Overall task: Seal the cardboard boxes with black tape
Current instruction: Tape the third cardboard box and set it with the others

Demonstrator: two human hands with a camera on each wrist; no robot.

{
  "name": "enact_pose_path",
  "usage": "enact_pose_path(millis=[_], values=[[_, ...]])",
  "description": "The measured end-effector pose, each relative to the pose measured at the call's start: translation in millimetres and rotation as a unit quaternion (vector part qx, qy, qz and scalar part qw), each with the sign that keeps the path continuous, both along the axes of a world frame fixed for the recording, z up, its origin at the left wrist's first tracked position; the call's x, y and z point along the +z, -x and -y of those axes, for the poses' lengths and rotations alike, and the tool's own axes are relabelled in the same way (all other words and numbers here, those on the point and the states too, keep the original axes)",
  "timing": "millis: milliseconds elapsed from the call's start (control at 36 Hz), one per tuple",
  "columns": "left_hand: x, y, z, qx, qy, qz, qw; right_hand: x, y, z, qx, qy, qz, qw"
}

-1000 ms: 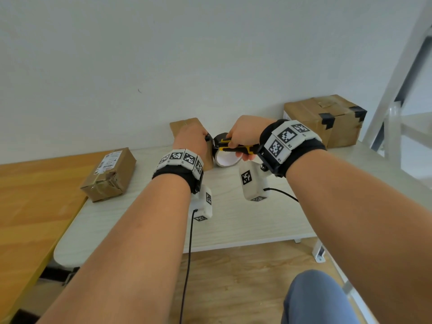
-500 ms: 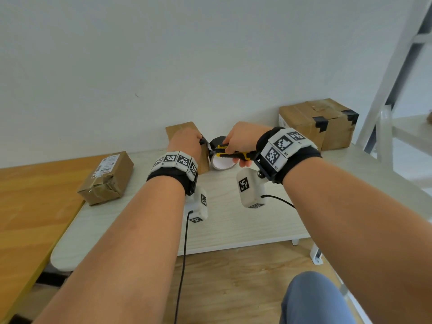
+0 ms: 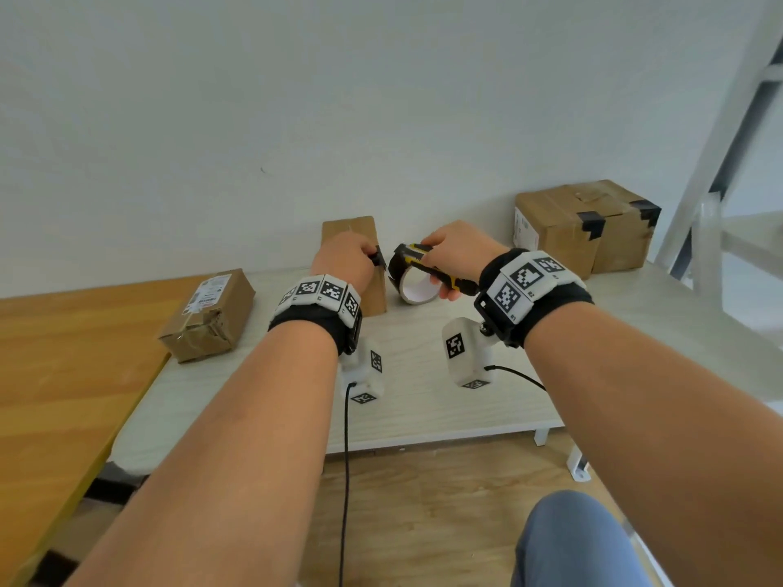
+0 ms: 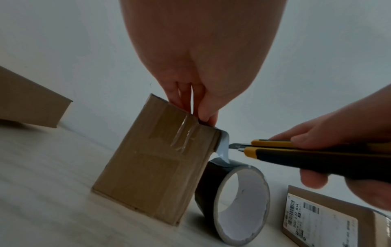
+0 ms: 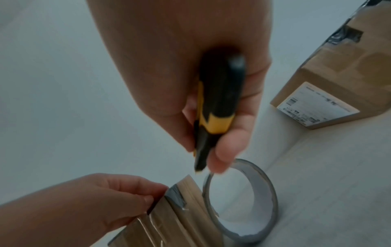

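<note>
A small cardboard box (image 3: 354, 230) (image 4: 156, 155) stands upright near the wall. My left hand (image 3: 373, 260) (image 4: 205, 118) pinches its top right corner, where a black tape strip (image 4: 224, 147) (image 5: 175, 195) is stuck. The strip runs down to the black tape roll (image 3: 413, 286) (image 4: 232, 200) (image 5: 241, 200), which stands on edge against the box. My right hand (image 3: 432, 269) (image 5: 203, 147) grips a yellow and black utility knife (image 3: 449, 281) (image 4: 296, 150) (image 5: 213, 117). Its blade tip (image 4: 233, 145) is at the strip, just right of the box corner.
A bigger box (image 3: 584, 226) (image 5: 338, 83) with black tape on its corners sits at the back right of the pale table (image 3: 423, 400). Another labelled box (image 3: 207, 315) lies at the left, beside the orange wooden table (image 3: 63, 374). A white metal frame (image 3: 720, 163) rises at the right.
My right hand with the knife has drawn a little to the right of my left hand, and more of the tape roll shows between them. The left hand keeps its hold on the box corner.
</note>
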State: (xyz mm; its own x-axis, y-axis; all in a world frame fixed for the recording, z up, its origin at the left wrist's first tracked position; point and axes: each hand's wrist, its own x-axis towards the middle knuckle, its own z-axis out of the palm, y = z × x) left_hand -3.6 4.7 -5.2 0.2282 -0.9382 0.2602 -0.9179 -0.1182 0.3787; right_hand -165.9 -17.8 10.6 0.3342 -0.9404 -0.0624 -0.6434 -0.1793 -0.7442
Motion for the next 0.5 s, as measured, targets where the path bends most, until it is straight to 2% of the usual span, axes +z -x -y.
enact_pose_path(millis=[167, 306, 389, 500], values=[[-2, -3, -3, -0.010, 0.005, 0.012, 1.000, -12, 10, 5, -0.108, 0.055, 0.043, 0.992], [-3, -8, -1, -0.022, 0.012, 0.003, 1.000, -22, 11, 4, -0.104, 0.013, -0.087, 0.991], [-3, -11, 0, -0.026, 0.003, -0.003, 1.000, -37, 11, 8, -0.092, 0.012, -0.183, 0.979], [-2, -14, 3, -0.031, -0.028, -0.002, 0.999, -49, 8, 10, -0.109, -0.024, -0.199, 0.974]])
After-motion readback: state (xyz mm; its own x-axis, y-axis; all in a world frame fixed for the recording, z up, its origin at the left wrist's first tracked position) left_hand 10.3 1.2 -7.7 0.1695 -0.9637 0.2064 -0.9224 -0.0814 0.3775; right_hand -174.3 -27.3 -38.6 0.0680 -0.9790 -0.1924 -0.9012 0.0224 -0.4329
